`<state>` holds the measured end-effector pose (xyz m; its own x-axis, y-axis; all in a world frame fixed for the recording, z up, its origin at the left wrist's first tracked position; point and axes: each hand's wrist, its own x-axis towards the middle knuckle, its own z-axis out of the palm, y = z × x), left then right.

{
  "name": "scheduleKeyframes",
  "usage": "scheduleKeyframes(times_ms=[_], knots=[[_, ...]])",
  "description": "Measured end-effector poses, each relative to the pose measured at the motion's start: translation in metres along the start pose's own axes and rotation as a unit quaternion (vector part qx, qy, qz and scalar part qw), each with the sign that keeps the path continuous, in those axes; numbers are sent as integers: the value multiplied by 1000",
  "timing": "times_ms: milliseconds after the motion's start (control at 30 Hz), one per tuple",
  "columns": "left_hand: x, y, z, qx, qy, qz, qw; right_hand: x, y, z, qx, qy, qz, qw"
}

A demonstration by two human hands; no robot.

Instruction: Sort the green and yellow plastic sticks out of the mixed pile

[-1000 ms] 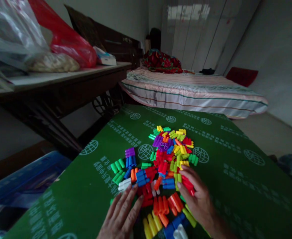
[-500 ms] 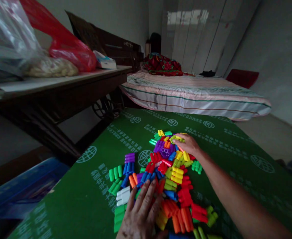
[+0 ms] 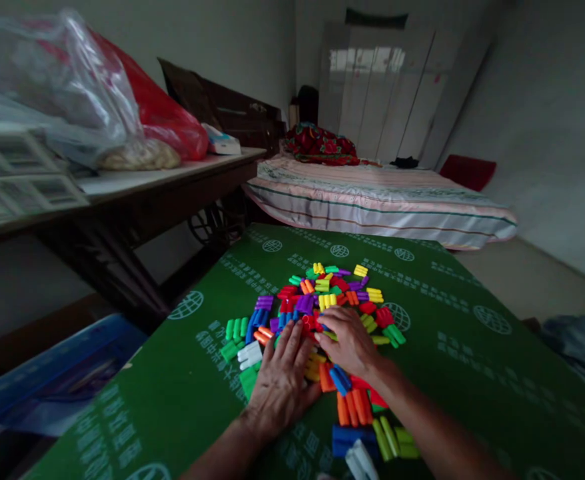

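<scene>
A heap of small plastic building pieces [image 3: 322, 300] in red, yellow, green, blue, orange, purple and white lies spread on a green printed table cover [image 3: 472, 360]. My left hand [image 3: 280, 380] lies flat on the near left part of the heap, fingers stretched out over the pieces. Beside it, my right hand [image 3: 350, 343] rests palm down on the middle of the heap, fingers spread and slightly curled. Neither hand visibly grips a piece. More pieces, blue [image 3: 353, 437], green and white, lie close to my right forearm.
A dark wooden table [image 3: 172, 187] stands to the left with a red bag [image 3: 165, 123], a clear plastic bag [image 3: 62, 87] and a small box. A bed [image 3: 382, 197] with a striped cover lies beyond the green surface. A blue crate [image 3: 57, 373] sits low on the left.
My right hand has drawn back from the far side of the heap to its middle. My left hand has slid slightly forward. The pieces lie more spread out.
</scene>
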<state>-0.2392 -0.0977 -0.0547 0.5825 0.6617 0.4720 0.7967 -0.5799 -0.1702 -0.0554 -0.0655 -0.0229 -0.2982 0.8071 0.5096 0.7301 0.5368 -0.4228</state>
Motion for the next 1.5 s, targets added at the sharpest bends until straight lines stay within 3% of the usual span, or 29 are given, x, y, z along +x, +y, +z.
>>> scheduleKeyframes(times_ms=[100, 200, 333, 433, 533, 800, 933, 1033, 1167, 1333, 1500], knots=[[2, -2, -3, -13, -7, -3, 1000, -21, -4, -15, 20, 18, -5, 1000], [-7, -2, -11, -10, 6, 2, 1000, -66, 9, -34, -3, 31, 58, 998], [-30, 3, -24, -6, 23, 18, 1000, -139, 33, -48, -53, -24, 125, 990], [-42, 10, -29, -8, 23, 26, 999, -166, 40, -43, -76, -49, 127, 988], [-44, 18, -32, -13, 23, 24, 999, -160, 37, -30, -87, -28, 91, 992], [-34, 41, -34, -102, -10, 49, 993, -97, 22, 7, -154, 33, 45, 986], [-23, 47, -33, -124, -51, 18, 991, -74, 12, 8, -165, 6, 62, 984], [-16, 45, -30, -111, -48, -7, 993, -64, 9, -1, -156, 0, 63, 986], [-15, 39, -24, -73, -14, -43, 996, -66, 25, -21, -167, 45, 96, 980], [-12, 35, -19, -50, 6, -57, 997, -86, 57, -33, -240, 67, 251, 935], [0, 27, -12, -54, 3, -75, 996, -108, 61, -20, -199, 66, 223, 952]])
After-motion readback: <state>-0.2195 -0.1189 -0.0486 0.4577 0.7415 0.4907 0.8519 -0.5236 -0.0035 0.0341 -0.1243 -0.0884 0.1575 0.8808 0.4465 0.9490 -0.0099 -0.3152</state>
